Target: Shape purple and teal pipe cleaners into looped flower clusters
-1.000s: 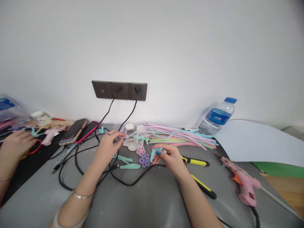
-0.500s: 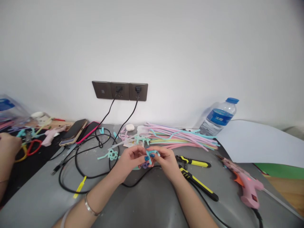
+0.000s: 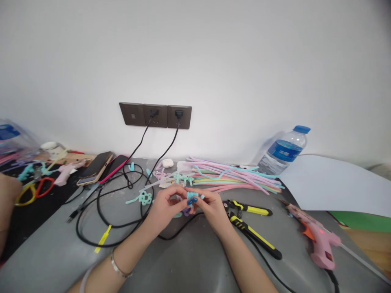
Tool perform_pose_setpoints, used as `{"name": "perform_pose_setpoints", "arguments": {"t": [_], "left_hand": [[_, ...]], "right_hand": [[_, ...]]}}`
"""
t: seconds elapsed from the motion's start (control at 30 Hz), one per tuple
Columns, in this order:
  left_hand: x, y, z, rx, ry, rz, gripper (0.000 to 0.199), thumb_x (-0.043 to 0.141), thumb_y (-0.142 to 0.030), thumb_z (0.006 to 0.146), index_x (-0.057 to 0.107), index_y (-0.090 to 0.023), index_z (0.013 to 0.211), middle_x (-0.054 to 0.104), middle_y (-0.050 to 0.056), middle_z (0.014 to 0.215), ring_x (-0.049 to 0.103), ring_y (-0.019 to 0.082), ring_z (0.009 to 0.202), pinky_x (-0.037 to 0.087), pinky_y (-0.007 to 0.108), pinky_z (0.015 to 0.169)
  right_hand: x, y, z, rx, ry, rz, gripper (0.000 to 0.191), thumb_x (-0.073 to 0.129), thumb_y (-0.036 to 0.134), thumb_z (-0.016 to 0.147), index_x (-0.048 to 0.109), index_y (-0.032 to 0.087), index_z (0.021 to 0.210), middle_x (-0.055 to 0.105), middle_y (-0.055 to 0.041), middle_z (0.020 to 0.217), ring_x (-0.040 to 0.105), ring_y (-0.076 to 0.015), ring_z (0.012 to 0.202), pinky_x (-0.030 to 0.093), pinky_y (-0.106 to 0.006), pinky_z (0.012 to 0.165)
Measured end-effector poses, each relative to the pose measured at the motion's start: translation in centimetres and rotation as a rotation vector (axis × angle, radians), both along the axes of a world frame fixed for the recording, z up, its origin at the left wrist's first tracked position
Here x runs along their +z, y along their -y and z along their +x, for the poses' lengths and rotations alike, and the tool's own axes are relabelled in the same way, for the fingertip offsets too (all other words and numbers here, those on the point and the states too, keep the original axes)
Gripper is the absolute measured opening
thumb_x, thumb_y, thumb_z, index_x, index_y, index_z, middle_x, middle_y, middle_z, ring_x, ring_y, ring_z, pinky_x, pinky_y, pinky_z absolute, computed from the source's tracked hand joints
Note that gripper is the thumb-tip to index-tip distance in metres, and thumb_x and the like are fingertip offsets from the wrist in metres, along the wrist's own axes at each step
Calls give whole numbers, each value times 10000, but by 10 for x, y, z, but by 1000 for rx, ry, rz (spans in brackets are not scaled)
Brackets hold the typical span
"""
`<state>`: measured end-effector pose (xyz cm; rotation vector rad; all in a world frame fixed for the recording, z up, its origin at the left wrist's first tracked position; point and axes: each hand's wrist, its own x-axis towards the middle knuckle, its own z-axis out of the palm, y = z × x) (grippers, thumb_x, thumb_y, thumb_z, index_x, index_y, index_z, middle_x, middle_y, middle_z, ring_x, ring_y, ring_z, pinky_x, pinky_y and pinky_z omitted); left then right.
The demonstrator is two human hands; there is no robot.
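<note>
Between my two hands is a light-blue pipe cleaner [image 3: 192,195], bent into a tight coil with a short end sticking out on the right. My left hand [image 3: 169,205] pinches it from the left with thumb and forefinger. From the other side my right hand [image 3: 211,205] grips it, and the thumbs nearly meet. Below the fingers, purple and pink pipe-cleaner pieces [image 3: 186,211] show in part; whether I hold them or they lie on the table I cannot tell. A mint pipe-cleaner flower [image 3: 145,198] lies left of my hands.
Behind my hands lies a bundle of pastel pipe cleaners [image 3: 232,175]. Yellow-black pliers [image 3: 255,236] and a pink glue gun [image 3: 320,240] are on the right, near a tilted water bottle [image 3: 284,150]. Black cable [image 3: 77,228] loops leftward by phones [image 3: 95,169]. Another person's hand [image 3: 9,191] is far left.
The light-blue pipe cleaner's loose end, which hung down between my thumbs, now sits in a compact coil. My hands stay in nearly the same place. The other person's hand has shifted left.
</note>
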<state>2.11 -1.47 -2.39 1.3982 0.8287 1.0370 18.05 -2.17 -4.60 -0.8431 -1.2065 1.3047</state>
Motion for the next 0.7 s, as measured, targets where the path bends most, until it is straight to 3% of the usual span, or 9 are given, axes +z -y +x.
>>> {"name": "perform_pose_setpoints", "arguments": {"t": [0.1,0.23,0.37,0.43,0.57,0.7], "left_hand": [[1,-1,-2,65,-96,121,35,661,-190,759,646,-160,748,616,43,865,612,171,830,512,245,683],[3,-3,-4,99,-206,215,49,626,-155,752,671,-171,762,667,40,839,626,170,826,509,228,673],[2,-2,-3,138,-240,223,45,618,-142,737,647,-172,753,683,25,828,634,151,763,504,235,690],[0,0,-1,137,-201,154,33,633,-151,725,619,-169,748,663,6,775,622,133,700,501,230,665],[-3,0,4,83,-3,-131,189,733,-251,677,574,-165,731,640,-11,686,608,128,645,517,233,618],[-1,-3,3,91,164,-342,306,798,-352,659,599,-148,769,673,8,683,628,125,630,532,241,632]], "right_hand": [[0,0,0,7,4,-6,312,752,473,729,799,225,912,639,-5,550,552,-124,437,501,-261,457],[0,-1,0,13,58,-6,305,711,484,766,800,227,904,603,-1,548,522,-120,468,464,-252,469],[0,-3,0,-97,125,116,240,711,445,779,804,249,883,625,-38,720,548,-170,669,468,-299,608],[-1,-3,1,-144,144,163,218,722,435,772,804,261,873,602,-44,771,536,-189,746,454,-314,656],[-4,-3,1,-136,183,160,248,708,445,784,793,237,888,522,-14,669,465,-170,667,417,-300,616],[-3,-2,2,-118,103,137,380,708,402,794,694,230,1133,462,23,643,436,-139,603,404,-262,560]]}}
